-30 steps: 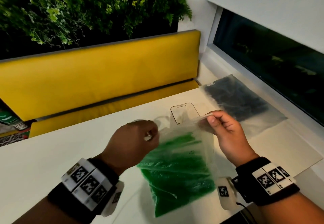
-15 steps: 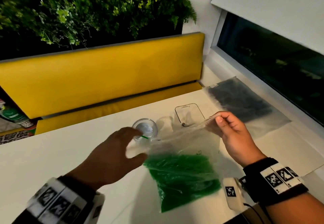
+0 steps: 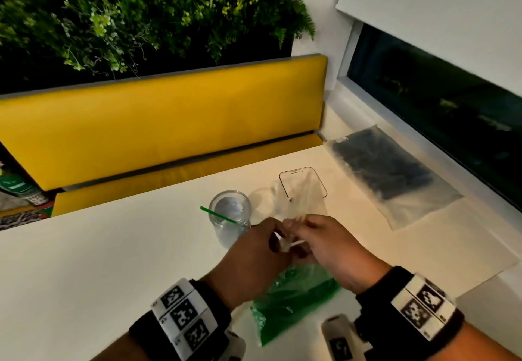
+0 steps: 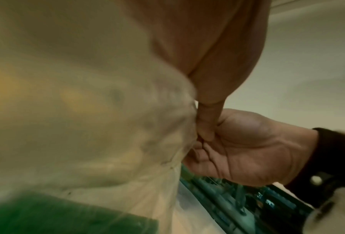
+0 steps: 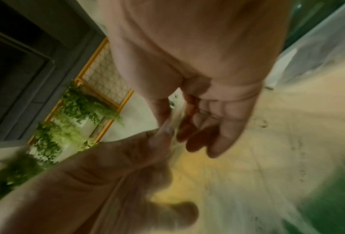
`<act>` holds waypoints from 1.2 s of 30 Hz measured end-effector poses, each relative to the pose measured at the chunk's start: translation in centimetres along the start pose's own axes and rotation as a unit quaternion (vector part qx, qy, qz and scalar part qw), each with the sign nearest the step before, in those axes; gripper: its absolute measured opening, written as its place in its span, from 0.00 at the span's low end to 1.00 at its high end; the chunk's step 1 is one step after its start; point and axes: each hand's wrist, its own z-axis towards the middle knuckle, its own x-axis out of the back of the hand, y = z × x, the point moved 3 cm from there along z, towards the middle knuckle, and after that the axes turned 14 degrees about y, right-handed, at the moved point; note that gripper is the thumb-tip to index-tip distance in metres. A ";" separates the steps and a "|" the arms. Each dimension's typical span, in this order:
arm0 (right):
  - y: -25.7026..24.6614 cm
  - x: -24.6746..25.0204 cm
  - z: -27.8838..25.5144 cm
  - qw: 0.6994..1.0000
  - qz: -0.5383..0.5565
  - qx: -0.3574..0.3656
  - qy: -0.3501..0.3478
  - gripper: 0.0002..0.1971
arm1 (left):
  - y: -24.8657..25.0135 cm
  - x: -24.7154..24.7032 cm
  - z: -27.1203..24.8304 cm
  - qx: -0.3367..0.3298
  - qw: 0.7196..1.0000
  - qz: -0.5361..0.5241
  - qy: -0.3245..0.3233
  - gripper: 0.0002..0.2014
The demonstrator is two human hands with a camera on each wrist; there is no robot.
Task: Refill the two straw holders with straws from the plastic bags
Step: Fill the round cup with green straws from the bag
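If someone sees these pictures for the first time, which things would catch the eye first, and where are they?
First, the left hand and right hand meeting at the centre of the white table, both pinching the top of the clear bag of green straws. Just behind them stands a glass jar with one green straw leaning out to the left. The yellow bench fills the background, and a bag of black straws lies by the window.

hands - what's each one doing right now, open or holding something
Left hand: pinching the top edge of the bag of green straws.
Right hand: pinching the same bag's top edge, facing the left.
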 end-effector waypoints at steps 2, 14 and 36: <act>0.4 0.0 0.6 0.999 0.045 0.012 0.004 0.11 | -0.3 -0.4 -0.1 0.063 0.996 -0.057 0.017 0.17; 1.4 2.0 0.9 0.949 0.300 -0.101 -0.003 0.09 | -3.9 1.9 0.5 0.278 0.926 -0.249 0.052 0.11; 1.1 -0.7 0.0 0.871 -0.382 0.308 -0.006 0.60 | -5.6 1.9 0.7 0.271 0.934 -0.220 0.074 0.21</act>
